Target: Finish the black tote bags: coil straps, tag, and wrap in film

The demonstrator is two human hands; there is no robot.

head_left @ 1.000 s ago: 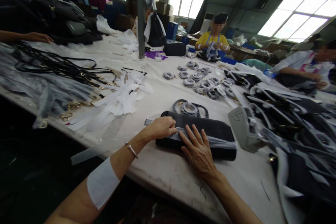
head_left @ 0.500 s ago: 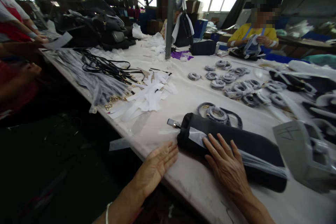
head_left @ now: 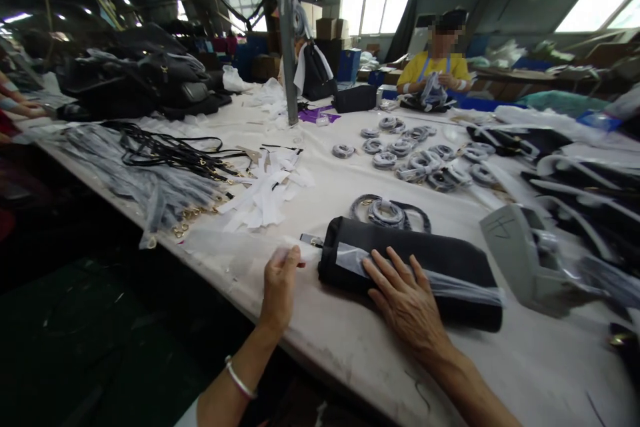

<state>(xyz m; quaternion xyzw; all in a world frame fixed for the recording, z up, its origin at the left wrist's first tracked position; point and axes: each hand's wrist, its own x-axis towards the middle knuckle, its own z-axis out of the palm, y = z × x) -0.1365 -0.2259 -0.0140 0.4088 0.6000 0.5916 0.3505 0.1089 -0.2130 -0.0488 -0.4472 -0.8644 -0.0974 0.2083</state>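
A black bag (head_left: 460, 257) lies on its side on the table, with a translucent wrapping strip (head_left: 350, 257) running along it. My right hand (head_left: 405, 293) rests on the bag and the strip, fingers spread flat. Just left of the bag, my left hand (head_left: 281, 280) is closed, thumb against fingers, on a sheet of translucent film (head_left: 225, 243) that stretches leftward over the table. Near the bag's left end a small tag with metal hardware (head_left: 311, 240) sticks out. Behind the bag lies a coiled, wrapped strap (head_left: 387, 213).
A grey tape dispenser (head_left: 520, 260) stands right of the bag. Several wrapped strap coils (head_left: 423, 163), black straps (head_left: 175, 147) and white paper strips (head_left: 273, 193) cover the table farther off. A metal post (head_left: 289, 47) rises at the back; a person in yellow (head_left: 413, 70) works beyond.
My left hand has gone from lying open beside the bag to pinching the film, lifting slightly and moving left. My right hand stays on the bag. The camera view has turned right.
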